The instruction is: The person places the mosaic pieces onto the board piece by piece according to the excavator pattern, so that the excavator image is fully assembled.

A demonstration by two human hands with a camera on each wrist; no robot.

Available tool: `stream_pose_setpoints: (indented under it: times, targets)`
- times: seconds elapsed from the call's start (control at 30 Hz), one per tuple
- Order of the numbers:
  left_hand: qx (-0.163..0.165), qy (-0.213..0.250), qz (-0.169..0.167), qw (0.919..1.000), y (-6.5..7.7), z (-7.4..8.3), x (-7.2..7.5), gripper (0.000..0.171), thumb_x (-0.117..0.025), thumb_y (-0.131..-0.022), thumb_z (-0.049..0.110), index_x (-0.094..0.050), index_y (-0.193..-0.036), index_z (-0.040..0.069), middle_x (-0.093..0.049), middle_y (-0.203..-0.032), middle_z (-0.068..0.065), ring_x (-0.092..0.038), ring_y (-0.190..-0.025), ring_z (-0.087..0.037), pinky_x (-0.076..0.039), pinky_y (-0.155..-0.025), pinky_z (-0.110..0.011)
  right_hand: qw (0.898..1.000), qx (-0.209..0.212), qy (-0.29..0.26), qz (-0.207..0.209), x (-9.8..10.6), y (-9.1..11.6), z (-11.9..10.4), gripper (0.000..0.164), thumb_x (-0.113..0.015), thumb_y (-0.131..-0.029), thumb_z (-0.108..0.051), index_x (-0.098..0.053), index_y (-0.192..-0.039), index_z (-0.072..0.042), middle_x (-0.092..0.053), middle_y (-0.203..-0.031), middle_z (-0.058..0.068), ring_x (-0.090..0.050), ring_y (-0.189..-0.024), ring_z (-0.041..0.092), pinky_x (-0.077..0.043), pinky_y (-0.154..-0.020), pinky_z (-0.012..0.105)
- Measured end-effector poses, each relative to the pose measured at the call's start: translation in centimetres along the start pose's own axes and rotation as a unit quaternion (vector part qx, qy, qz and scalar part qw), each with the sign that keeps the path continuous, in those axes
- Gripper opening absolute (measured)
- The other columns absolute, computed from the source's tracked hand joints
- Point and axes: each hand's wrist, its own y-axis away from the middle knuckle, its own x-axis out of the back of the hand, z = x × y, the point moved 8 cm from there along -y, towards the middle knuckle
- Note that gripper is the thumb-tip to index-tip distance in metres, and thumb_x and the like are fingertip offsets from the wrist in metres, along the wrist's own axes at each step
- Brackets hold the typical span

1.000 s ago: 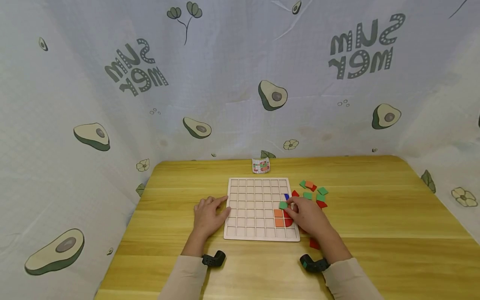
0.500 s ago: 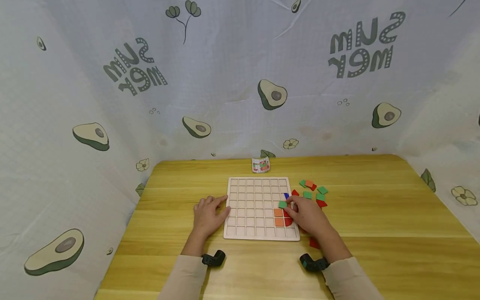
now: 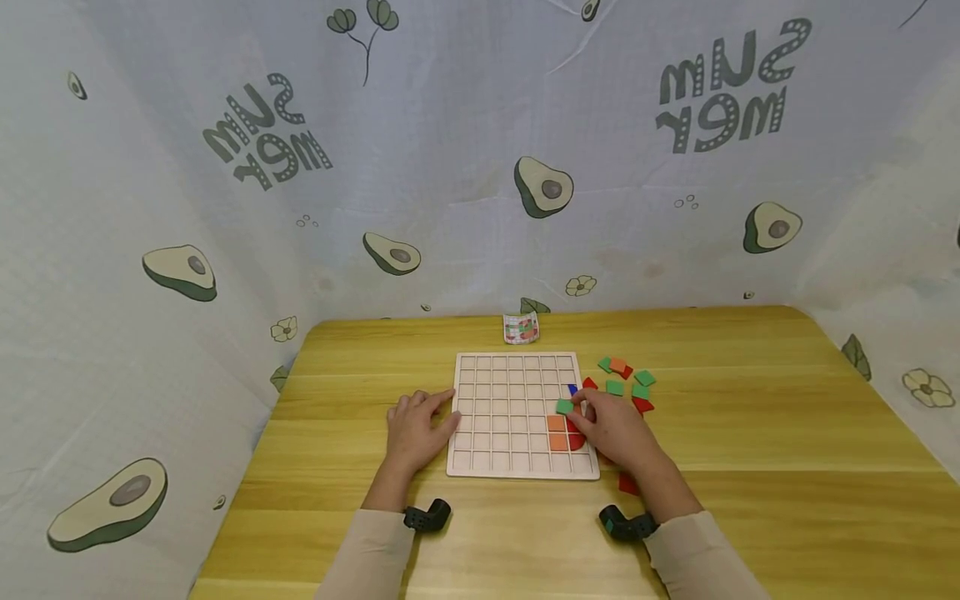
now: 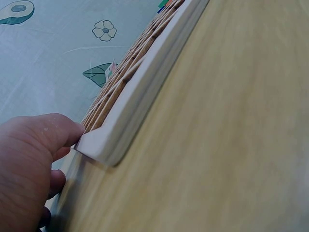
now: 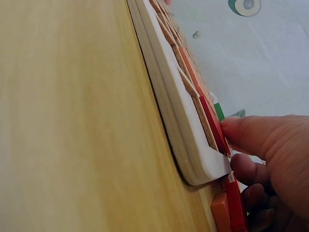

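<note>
A pale wooden grid board (image 3: 501,425) lies flat on the table. At its left edge, my left hand (image 3: 415,435) rests with thumb and index finger touching the rim; the thumb (image 4: 58,130) sits by a board corner in the left wrist view. Over the board's right part, my right hand (image 3: 618,429) pinches a green square tile (image 3: 564,406) between thumb and finger. Just below that tile, two orange square tiles (image 3: 556,423) lie in the grid beside red pieces (image 3: 576,442), partly hidden by the hand. A blue piece (image 3: 572,389) shows above the fingertips.
Loose green, orange and red tiles (image 3: 615,388) are scattered on the table right of the board. A red piece (image 3: 628,483) lies near the right wrist. Behind the board stands a small patterned card (image 3: 521,328). A printed curtain (image 3: 450,183) hangs beyond the table (image 3: 720,400).
The head view has tilted slightly, so everything sits a little higher. Both hands stay where they were on the board, and the green tile is still pinched.
</note>
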Motion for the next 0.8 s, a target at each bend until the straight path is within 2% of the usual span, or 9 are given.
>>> stream_pose_setpoints:
  times: [0.33, 0.6, 0.73, 0.8]
  targets:
    - [0.007, 0.005, -0.003, 1.0000, -0.1, -0.2, -0.1, 0.043, -0.067, -0.093, 0.045, -0.069, -0.133, 0.029, -0.063, -0.097, 0.002, -0.048, -0.090, -0.018, -0.033, -0.083, -0.042, 1.000, -0.001, -0.001, -0.004, 0.0, 0.0, -0.2, 0.028, -0.071, -0.096, -0.028, -0.069, -0.119, -0.011, -0.051, -0.072, 0.000, -0.044, -0.062, 0.015, -0.034, -0.055, 0.027]
    - [0.012, -0.001, -0.005, 0.9999, -0.1, -0.2, -0.2, 0.043, -0.067, -0.093, 0.046, -0.069, -0.134, 0.030, -0.064, -0.099, 0.002, -0.049, -0.091, -0.018, -0.033, -0.084, -0.041, 1.000, 0.002, 0.000, -0.006, -0.2, 0.0, -0.8, 0.034, -0.069, -0.097, -0.027, -0.069, -0.127, -0.009, -0.054, -0.072, 0.001, -0.047, -0.064, 0.016, -0.038, -0.058, 0.029]
    - [0.012, -0.001, -0.004, 0.9999, -0.1, -0.2, -0.1, 0.043, -0.066, -0.094, 0.046, -0.069, -0.134, 0.030, -0.065, -0.100, 0.001, -0.049, -0.091, -0.019, -0.033, -0.084, -0.042, 1.000, 0.008, 0.022, 0.004, -0.4, -0.1, -1.0, 0.034, -0.068, -0.098, -0.029, -0.070, -0.127, -0.011, -0.064, -0.085, 0.004, -0.055, -0.078, 0.019, -0.048, -0.068, 0.035]
    - [0.012, 0.000, -0.005, 0.9999, -0.1, -0.3, -0.2, 0.043, -0.066, -0.094, 0.046, -0.069, -0.134, 0.030, -0.065, -0.100, 0.001, -0.049, -0.091, -0.019, -0.033, -0.085, -0.042, 0.999, 0.013, 0.030, 0.007, -0.5, 0.0, -1.1, 0.034, -0.068, -0.098, -0.029, -0.070, -0.128, -0.012, -0.066, -0.092, 0.005, -0.056, -0.083, 0.021, -0.049, -0.072, 0.037]
